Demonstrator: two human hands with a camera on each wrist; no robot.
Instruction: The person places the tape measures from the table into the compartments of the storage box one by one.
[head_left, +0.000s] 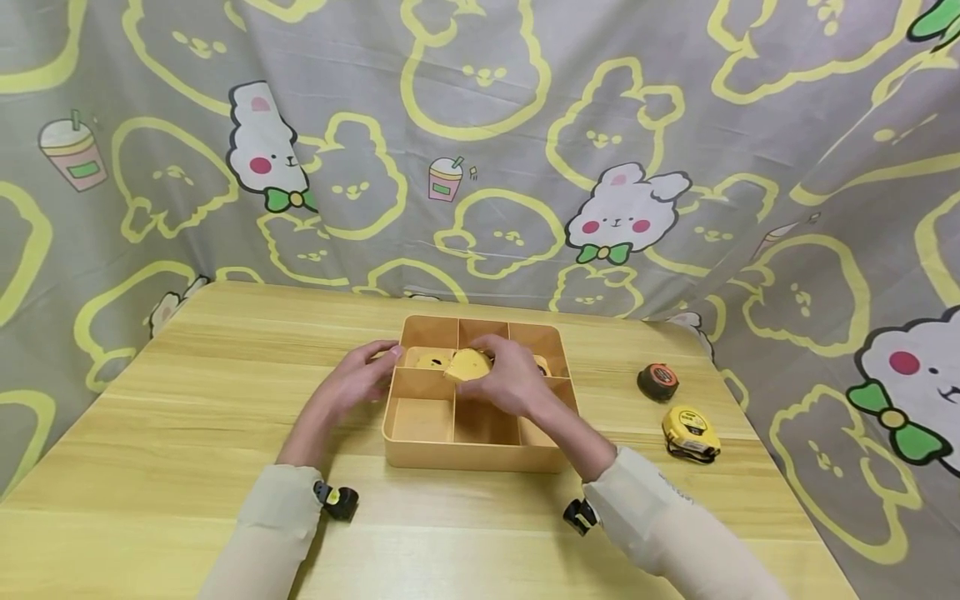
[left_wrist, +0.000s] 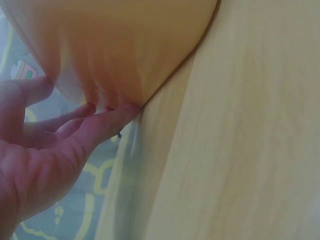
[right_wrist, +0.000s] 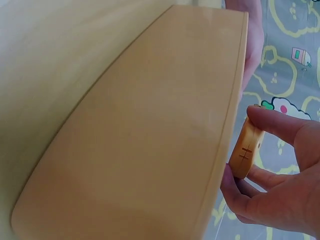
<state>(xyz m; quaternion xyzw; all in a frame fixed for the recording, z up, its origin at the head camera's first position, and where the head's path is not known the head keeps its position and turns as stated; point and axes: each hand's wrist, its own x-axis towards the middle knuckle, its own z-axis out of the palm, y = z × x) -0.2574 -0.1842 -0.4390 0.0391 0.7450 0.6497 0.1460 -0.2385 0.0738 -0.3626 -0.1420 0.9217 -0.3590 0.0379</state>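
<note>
A tan divided box (head_left: 472, 454) stands on the table, split into several compartments. My right hand (head_left: 510, 375) pinches a small yellow rounded object (head_left: 468, 365) between thumb and fingers over the box's middle. In the right wrist view, this object (right_wrist: 245, 150) shows a narrow side with slot-like marks, held beside the box rim; its kind is unclear. My left hand (head_left: 360, 379) rests its fingertips against the box's outer left wall (left_wrist: 125, 50), fingers fairly straight. A yellow item with a black mark (head_left: 432, 362) lies in the back left compartment. Another yellow-and-black item (head_left: 542, 365), partly hidden by my right hand, lies at back right.
On the table (head_left: 225, 417) right of the box are a black tape measure with an orange label (head_left: 657, 382) and a yellow tape measure (head_left: 691, 433) with a black strap. A grey patterned curtain (head_left: 510, 167) hangs behind the table and along its right side.
</note>
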